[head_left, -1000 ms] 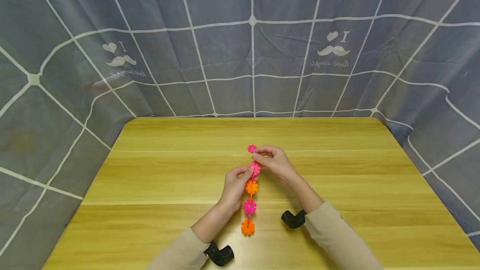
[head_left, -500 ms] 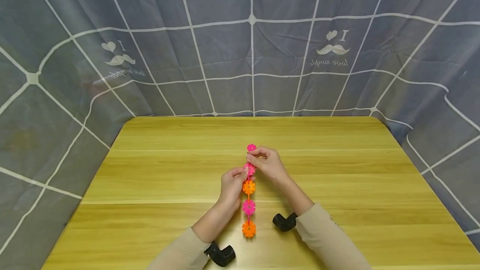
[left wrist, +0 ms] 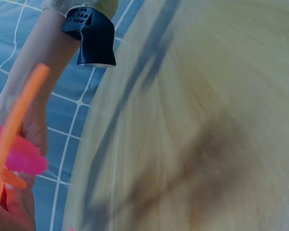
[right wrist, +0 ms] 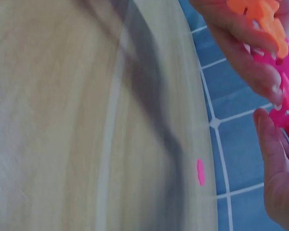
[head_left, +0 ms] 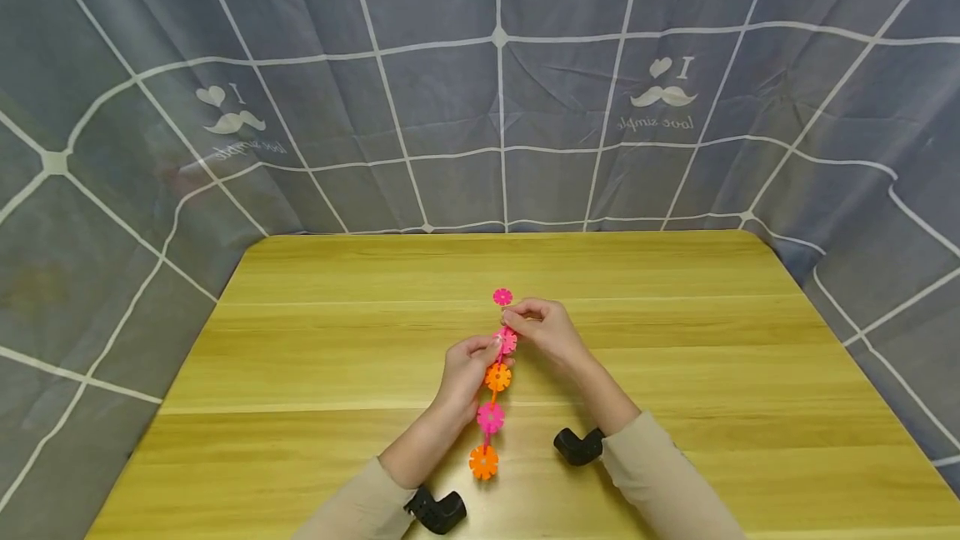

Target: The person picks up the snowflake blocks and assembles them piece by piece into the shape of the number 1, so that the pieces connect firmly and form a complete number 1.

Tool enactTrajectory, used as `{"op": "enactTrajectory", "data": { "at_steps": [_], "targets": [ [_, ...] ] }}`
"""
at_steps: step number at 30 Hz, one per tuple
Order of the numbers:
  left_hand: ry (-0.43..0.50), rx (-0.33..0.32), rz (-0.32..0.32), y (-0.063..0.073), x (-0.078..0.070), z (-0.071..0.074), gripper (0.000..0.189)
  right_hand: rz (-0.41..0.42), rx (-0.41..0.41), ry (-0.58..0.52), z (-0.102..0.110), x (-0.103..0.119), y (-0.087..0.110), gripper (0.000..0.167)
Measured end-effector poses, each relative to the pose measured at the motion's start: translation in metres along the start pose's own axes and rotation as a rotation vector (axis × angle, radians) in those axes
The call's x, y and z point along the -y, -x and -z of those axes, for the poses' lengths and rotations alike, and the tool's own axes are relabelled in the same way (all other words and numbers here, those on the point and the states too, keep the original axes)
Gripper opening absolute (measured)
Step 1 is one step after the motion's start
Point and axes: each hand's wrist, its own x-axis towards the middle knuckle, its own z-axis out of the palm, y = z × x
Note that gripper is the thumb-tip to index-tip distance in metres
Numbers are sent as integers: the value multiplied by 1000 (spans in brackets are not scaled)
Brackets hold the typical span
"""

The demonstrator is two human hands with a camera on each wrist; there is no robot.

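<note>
My left hand (head_left: 467, 369) pinches a pink notched plastic disc (head_left: 507, 341) near the far end of a chain of interlocking discs. Below that disc hang an orange disc (head_left: 498, 377), a pink disc (head_left: 491, 417) and another orange disc (head_left: 483, 462), joined by discs seen edge-on. My right hand (head_left: 547, 330) has thumb and fingertips together on a pink piece (right wrist: 284, 115) at the chain's far end, largely covered by the fingers. Beyond the fingertips lies a loose pink disc (head_left: 502, 297), also seen on the table in the right wrist view.
A wood-grain table (head_left: 337, 332) spreads under both hands. Grey curtain (head_left: 450, 107) with white lines surrounds its back and sides. Black wrist cameras (head_left: 437, 512) jut out by the sleeves, close to the table.
The chain's near end has swung a little to the left. My right hand has shifted slightly left and then back right, keeping its grip at the chain's far end.
</note>
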Motion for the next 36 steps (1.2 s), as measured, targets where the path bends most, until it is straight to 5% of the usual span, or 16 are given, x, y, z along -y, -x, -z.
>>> {"op": "enactTrajectory", "data": {
  "at_steps": [21,36],
  "targets": [
    [-66,160,46,-3,-4,3,33,3,112,-21,16,-6,-1,27],
    [-127,173,6,-2,-4,1,38,6,127,-95,14,-19,5,30]
  ]
}}
